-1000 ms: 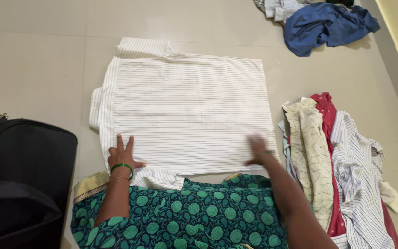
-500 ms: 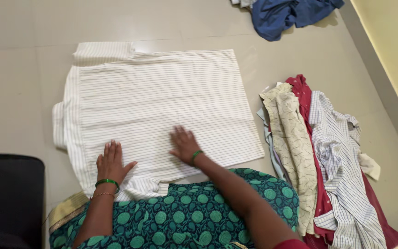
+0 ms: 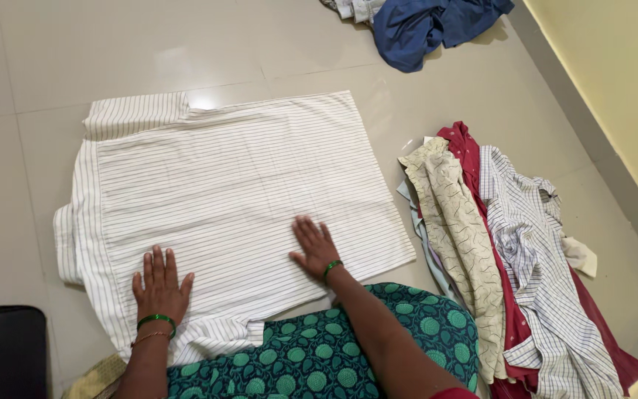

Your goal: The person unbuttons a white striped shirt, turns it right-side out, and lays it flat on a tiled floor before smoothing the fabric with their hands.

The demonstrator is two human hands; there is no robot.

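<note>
A white striped shirt (image 3: 223, 199) lies spread flat on the tiled floor (image 3: 53, 59), its near edge against the person's green patterned lap. The left hand (image 3: 160, 284) rests palm down, fingers open, on the shirt's near left part; the right hand (image 3: 315, 247) lies flat and open near its near right edge (neither grips cloth). A pile of clothes (image 3: 511, 251) sits just beside the shirt's right edge
</note>
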